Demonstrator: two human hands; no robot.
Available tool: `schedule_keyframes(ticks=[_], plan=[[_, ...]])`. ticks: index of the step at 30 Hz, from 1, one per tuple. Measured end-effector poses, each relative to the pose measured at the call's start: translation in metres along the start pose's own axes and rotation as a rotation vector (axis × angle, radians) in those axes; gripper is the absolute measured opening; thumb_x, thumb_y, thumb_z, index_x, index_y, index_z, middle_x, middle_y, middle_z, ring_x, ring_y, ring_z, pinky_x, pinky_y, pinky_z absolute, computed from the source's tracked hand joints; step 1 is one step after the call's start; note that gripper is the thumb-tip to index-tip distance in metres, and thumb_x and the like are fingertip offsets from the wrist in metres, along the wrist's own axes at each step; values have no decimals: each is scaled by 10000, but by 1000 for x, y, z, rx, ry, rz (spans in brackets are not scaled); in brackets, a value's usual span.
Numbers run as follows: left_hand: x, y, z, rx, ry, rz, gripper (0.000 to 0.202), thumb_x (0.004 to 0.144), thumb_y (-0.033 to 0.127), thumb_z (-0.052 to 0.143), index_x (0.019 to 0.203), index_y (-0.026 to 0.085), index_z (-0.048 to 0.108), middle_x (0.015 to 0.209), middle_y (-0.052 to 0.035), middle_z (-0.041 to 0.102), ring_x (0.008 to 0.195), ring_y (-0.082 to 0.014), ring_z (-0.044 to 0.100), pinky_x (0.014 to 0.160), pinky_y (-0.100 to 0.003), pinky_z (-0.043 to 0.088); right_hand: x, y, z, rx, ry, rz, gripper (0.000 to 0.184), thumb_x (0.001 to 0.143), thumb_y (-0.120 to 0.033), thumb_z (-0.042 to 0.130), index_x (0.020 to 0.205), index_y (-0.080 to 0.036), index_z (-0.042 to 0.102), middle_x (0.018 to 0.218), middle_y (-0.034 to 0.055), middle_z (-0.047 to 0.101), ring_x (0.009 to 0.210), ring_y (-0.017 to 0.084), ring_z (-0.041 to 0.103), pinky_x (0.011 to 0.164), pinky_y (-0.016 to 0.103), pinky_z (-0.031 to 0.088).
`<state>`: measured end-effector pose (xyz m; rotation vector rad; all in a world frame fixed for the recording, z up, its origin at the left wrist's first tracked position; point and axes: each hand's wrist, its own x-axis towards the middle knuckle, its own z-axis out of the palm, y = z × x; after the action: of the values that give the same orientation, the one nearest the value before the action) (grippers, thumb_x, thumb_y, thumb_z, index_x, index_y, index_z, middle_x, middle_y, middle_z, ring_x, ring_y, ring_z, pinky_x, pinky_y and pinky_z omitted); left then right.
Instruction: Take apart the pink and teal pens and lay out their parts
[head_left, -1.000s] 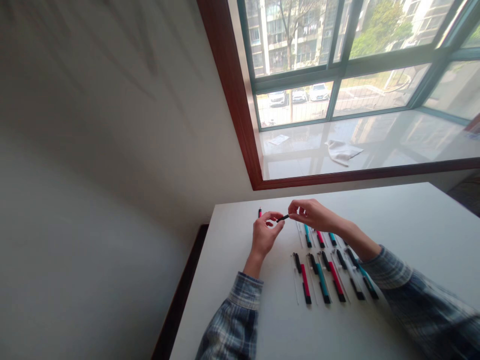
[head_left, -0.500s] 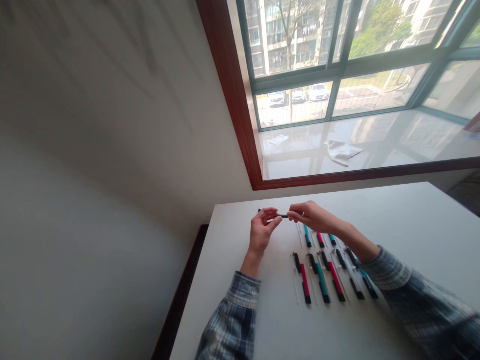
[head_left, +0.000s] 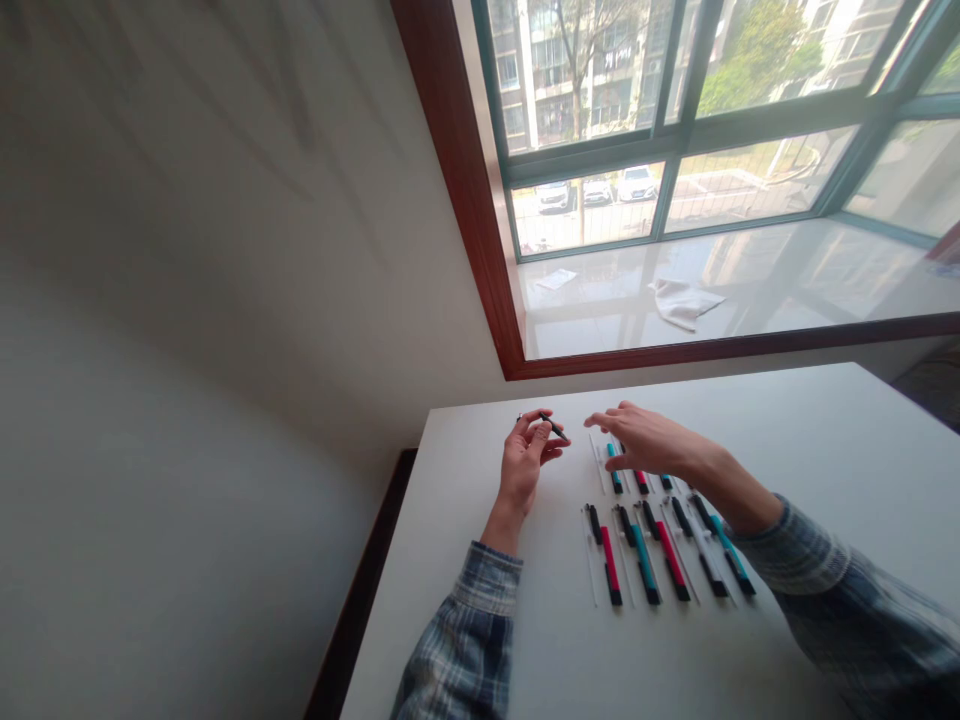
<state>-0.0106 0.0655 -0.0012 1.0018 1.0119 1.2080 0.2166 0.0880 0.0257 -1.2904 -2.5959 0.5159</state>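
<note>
My left hand [head_left: 525,460] is raised above the white table [head_left: 480,600], its fingertips pinching a short black pen part [head_left: 555,427]. My right hand [head_left: 645,440] hovers with fingers apart and holds nothing, just over the upper row of disassembled pens. That upper row includes a teal pen barrel [head_left: 615,468] and a red pen barrel [head_left: 640,480]. Nearer me, a lower row lies in neat lines, with a red pen barrel [head_left: 610,565] and a teal pen barrel [head_left: 645,563] among several black parts and thin pale strips.
The table's far edge [head_left: 637,385] runs below a wood-framed window [head_left: 480,200]. A white cloth [head_left: 684,304] and a paper sheet [head_left: 556,279] lie on the glossy sill. A plain wall [head_left: 187,400] rises left of the table.
My hands have come apart. My right hand has let go of the black pen part and moved right over the upper row, while my left hand keeps the part.
</note>
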Motion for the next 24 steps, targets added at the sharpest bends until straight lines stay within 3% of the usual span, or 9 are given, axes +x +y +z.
schedule_keyframes(ticks=[2,6,10,18,24], plan=[[0,1,1,-11,7,-27,425,859,474,748,1176,220,621,988,-40,717,801,-187,759,737,-284,559,-1,6,5,-60,-46,-11,753,700,-300,902,1375,-222,580,1098,116,737,1059,333,629,898,418,484],[0,1,2,-30,6,-55,426,829,416,787,1161,212,615,949,-30,704,812,-187,760,805,-312,576,-1,7,11,-126,-90,0,823,616,-347,955,1345,-217,596,1075,120,720,1032,340,616,889,425,491],[1,0,1,-24,1,-60,436,782,343,834,1138,201,625,949,-37,705,813,-178,746,854,-341,576,-3,3,8,-154,-120,21,836,588,-383,962,1326,-220,605,1067,119,700,1025,344,599,848,414,497],[-3,6,3,46,16,-90,403,777,343,838,1102,169,676,1001,-77,724,831,-201,743,887,-393,571,-4,-4,6,-174,-142,40,788,590,-373,955,1288,-221,624,1092,126,685,1021,340,602,851,413,490],[-3,4,2,58,11,-93,386,782,328,834,1100,151,708,997,-93,738,824,-200,737,872,-381,569,-3,-11,1,-201,-143,36,740,626,-298,907,1293,-184,607,1096,153,691,1022,356,613,859,441,494]])
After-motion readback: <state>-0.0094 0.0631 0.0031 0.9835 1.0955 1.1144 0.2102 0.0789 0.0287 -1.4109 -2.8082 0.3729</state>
